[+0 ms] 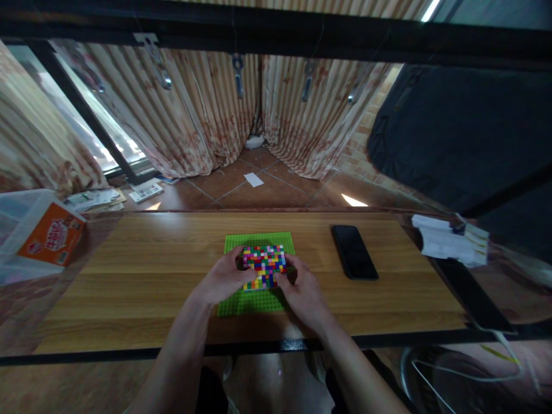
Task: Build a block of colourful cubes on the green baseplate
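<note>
A small panel of many-coloured building bricks (264, 265) is held between both hands over a green studded baseplate (250, 303). My left hand (225, 276) grips the panel's left edge, its thumb lying across the lower left of the coloured face. On the opposite edge, my right hand (302, 287) is closed with its thumb on the lower right corner. The baseplate lies on the wooden table, partly covered by the panel and hands. Whether the panel touches the baseplate I cannot tell.
A black phone (354, 252) lies right of the baseplate on the wooden table (150, 276). Papers (448, 238) and a dark device (472, 293) with a white cable are at the right end. A clear plastic box (26, 230) stands at the left. A dark bar (276, 34) crosses above.
</note>
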`<state>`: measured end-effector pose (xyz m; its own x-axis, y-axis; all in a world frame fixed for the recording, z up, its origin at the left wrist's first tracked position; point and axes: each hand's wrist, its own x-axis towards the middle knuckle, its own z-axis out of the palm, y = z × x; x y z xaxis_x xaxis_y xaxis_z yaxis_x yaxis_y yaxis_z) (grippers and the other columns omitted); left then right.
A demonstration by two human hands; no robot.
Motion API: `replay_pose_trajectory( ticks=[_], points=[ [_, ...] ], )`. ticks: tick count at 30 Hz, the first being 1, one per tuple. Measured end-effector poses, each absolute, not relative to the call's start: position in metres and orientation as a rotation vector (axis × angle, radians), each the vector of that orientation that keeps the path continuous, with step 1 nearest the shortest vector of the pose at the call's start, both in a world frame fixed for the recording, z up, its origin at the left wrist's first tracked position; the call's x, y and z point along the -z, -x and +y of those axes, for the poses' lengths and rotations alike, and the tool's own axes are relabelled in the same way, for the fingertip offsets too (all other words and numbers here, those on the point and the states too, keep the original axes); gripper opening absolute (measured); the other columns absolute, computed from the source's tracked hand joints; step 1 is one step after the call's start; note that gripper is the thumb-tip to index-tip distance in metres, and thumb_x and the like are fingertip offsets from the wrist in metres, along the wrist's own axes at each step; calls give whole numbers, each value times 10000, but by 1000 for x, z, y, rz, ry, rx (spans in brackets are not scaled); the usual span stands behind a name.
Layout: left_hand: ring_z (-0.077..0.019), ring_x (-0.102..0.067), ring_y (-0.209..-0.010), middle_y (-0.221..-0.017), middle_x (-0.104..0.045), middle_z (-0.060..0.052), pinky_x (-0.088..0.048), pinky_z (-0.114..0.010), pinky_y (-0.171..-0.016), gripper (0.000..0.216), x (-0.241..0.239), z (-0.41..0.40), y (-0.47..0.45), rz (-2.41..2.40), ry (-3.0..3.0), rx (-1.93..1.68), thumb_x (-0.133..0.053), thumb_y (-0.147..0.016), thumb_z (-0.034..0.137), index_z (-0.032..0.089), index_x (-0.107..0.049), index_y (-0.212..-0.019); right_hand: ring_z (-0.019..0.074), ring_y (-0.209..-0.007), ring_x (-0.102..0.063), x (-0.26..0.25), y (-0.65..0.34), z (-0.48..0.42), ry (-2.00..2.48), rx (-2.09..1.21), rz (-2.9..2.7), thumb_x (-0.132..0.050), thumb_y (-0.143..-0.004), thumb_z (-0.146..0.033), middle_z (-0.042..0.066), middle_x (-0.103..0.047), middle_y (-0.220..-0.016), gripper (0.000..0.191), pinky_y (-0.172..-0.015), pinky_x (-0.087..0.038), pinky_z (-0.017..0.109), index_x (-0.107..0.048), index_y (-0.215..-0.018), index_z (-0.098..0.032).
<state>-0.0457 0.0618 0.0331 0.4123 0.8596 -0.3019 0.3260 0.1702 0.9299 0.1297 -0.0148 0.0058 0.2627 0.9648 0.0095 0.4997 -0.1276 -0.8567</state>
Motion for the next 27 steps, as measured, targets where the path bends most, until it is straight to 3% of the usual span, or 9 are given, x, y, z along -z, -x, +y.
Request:
replay_pose_trajectory(
  ticks=[5, 9, 13, 17, 27],
  points=[
    [-209, -674, -883, -989, -727, -57, -537, -342, -814, 483, -31, 64, 50, 1113, -1426, -540, -727, -675, 315, 152, -609, -1113, 263, -1001, -644, -6, -134, -16, 1704, -807, -1341, -601, -829, -356, 121, -661, -1187, 502, -909, -500, 462, -531, -1293, -180],
    [-277, -654, -1037, -1204, -674, -123, -514, -440, -927, 744, -27, 67, 62, 1138, -1516, -537, -780, -638, 361, 156, -530, -1309, 256, -1060, -622, -8, -141, -15, 1636, -835, -1352, -629, -811, -347, 114, -570, -1328, 592, -932, -505, 462, -463, -1364, -219],
    [-326, -492, -1297, -1439, -506, -121, -350, -510, -1116, 930, -30, 65, 67, 1112, -1748, -593, -837, -562, 320, 234, -457, -1407, 263, -1261, -507, -12, -146, -8, 1537, -778, -1486, -642, -818, -336, 100, -471, -1435, 625, -1082, -404, 478, -437, -1401, -241],
    [-311, -440, -1348, -1480, -459, -104, -291, -500, -1156, 902, -35, 62, 61, 997, -1795, -584, -805, -620, 279, 259, -427, -1439, 260, -1391, -367, -10, -146, 2, 1456, -775, -1630, -648, -836, -332, 88, -431, -1483, 653, -1171, -275, 497, -403, -1437, -258],
    [-258, -492, -1291, -1403, -527, -72, -333, -454, -1135, 748, -33, 60, 55, 929, -1729, -632, -696, -660, 125, 271, -512, -1370, 247, -1367, -403, -4, -148, 11, 1356, -875, -1680, -640, -868, -337, 59, -463, -1435, 556, -1166, -290, 481, -473, -1397, -314]
  ],
)
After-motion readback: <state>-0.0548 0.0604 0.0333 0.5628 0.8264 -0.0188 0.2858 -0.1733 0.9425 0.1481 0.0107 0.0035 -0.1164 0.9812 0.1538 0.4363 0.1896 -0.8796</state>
